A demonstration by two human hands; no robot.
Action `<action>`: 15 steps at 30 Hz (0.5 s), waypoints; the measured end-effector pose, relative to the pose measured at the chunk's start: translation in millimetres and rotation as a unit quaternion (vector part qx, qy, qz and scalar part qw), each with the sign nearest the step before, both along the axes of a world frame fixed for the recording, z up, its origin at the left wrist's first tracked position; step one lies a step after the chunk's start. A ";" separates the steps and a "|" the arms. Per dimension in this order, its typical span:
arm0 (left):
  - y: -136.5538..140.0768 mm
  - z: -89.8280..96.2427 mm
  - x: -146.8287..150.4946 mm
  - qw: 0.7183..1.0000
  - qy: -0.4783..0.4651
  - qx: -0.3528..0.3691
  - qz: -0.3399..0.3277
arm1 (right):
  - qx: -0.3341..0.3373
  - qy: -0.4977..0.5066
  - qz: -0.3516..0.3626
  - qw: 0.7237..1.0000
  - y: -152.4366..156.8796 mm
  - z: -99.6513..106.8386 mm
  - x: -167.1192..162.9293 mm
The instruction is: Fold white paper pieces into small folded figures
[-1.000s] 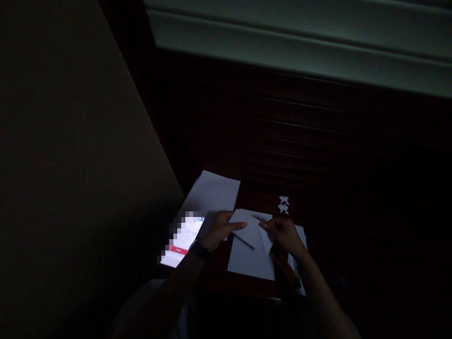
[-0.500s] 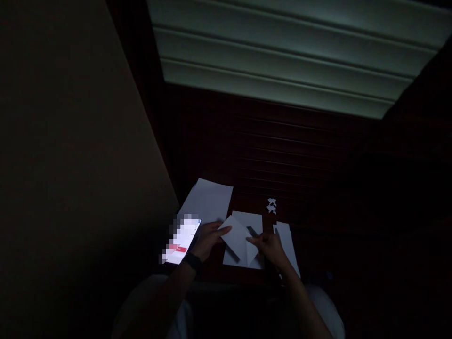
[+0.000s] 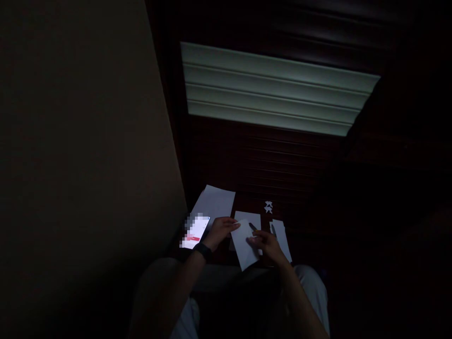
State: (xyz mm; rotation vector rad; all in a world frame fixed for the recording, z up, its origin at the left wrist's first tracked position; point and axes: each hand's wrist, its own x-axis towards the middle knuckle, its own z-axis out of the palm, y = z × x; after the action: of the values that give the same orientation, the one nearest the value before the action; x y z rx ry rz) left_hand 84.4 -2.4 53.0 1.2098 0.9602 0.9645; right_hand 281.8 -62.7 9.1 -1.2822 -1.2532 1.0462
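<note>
A folded piece of white paper [image 3: 243,249] is held tilted above the small table, its lower corner pointing toward me. My left hand [image 3: 221,231], with a dark watch on the wrist, pinches its upper left edge. My right hand [image 3: 266,245] is closed around a slim, dark, knife-like tool [image 3: 252,226] whose tip points up and left. Its thumb side touches the paper's right part; dim light hides the exact grip. Underneath lies another white sheet [image 3: 249,216], partly covered.
A lit phone [image 3: 196,233] lies left of my left wrist, before a larger white sheet [image 3: 217,202]. Small cut paper shapes [image 3: 268,207] lie at the back. More white paper [image 3: 281,238] is at the right, with a dark slim object [image 3: 273,230] on it. A wall [image 3: 141,141] rises left.
The paper has been turned, so its corner now hangs lower and toward me. Both hands remain at the paper, the right with the dark tool. My view has tilted upward.
</note>
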 end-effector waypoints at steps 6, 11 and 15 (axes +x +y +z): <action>-25.5 18.0 5.5 0.999 0.019 0.034 0.002 | 0.016 0.031 -0.030 0.999 -11.7 11.3 -14.1; -47.7 -3.6 6.0 0.997 0.049 0.052 0.037 | 0.022 0.070 -0.062 0.995 -17.2 14.5 -21.5; -61.8 -16.2 6.6 0.993 0.042 0.079 0.073 | 0.020 0.087 -0.061 0.994 -32.3 13.4 -25.4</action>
State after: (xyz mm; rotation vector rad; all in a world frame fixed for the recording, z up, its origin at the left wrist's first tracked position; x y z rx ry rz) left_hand 91.0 -64.2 36.8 1.3353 1.0671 1.1292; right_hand 256.5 -95.1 22.4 -1.1954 -1.0471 1.0178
